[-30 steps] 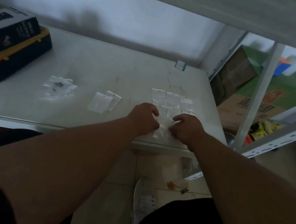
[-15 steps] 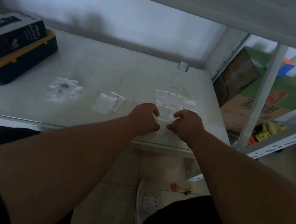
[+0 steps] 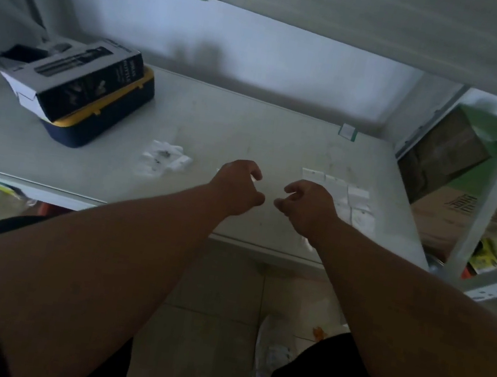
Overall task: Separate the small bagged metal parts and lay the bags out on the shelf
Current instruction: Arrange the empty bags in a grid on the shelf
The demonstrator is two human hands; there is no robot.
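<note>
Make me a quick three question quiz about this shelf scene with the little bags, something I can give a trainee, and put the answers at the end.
1. True or false: the laid-out bags lie in rows on the shelf, just past the right hand.
2. What rests on top of the blue and yellow case?
A. a black and white carton
B. a roll of tape
C. a cup
3. Fill in: the loose heap of bags still to be separated lies to the ____ of the left hand.

Key
1. True
2. A, the carton
3. left
</note>
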